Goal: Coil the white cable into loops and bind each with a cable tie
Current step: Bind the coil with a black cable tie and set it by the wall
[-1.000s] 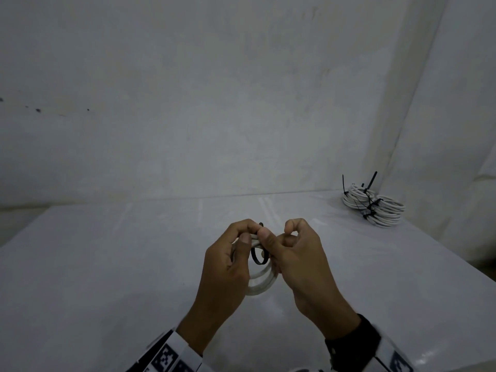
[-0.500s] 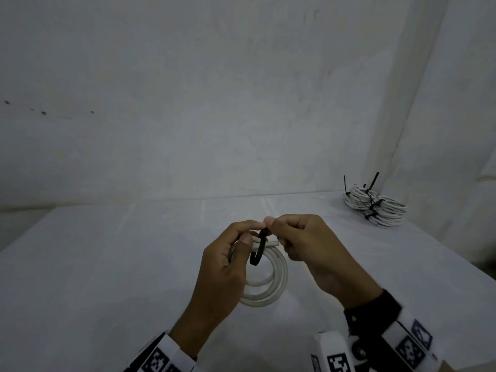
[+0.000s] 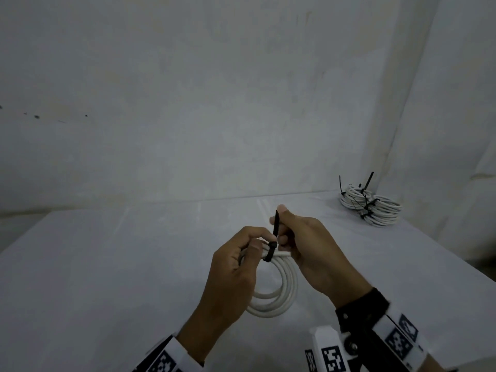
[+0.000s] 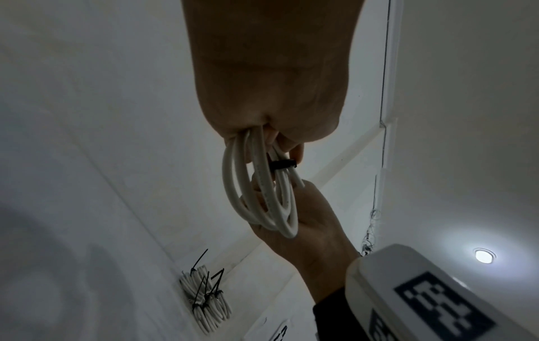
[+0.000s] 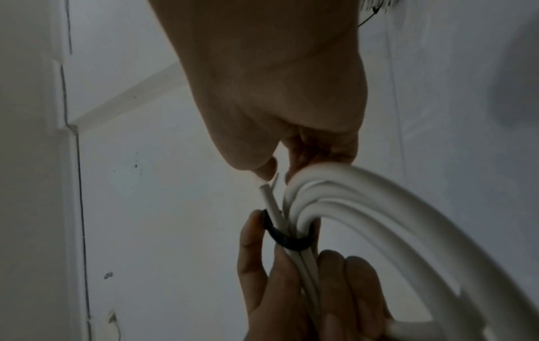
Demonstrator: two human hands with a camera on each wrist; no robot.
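A small coil of white cable [image 3: 279, 296] hangs above the white table [image 3: 107, 277], held at its top by my left hand [image 3: 241, 264], whose thumb and fingers pinch the bundled strands. A black cable tie [image 3: 271, 251] is wrapped round those strands; its band shows in the left wrist view [image 4: 282, 164] and the right wrist view [image 5: 287, 240]. My right hand [image 3: 303, 237] pinches the tie's free tail [image 3: 276, 221], which stands straight up from the bundle. A cut cable end [image 5: 267, 191] pokes out beside the tie.
A pile of finished white coils [image 3: 371, 208] bound with black ties lies at the table's far right corner, against the wall; it also shows in the left wrist view [image 4: 204, 300]. The table's right edge [image 3: 456, 264] drops off near my right arm.
My right hand has drawn the tie's tail upward, so the black loop has closed tight round the strands. The right arm has shifted right, and more of the coil shows below my hands.
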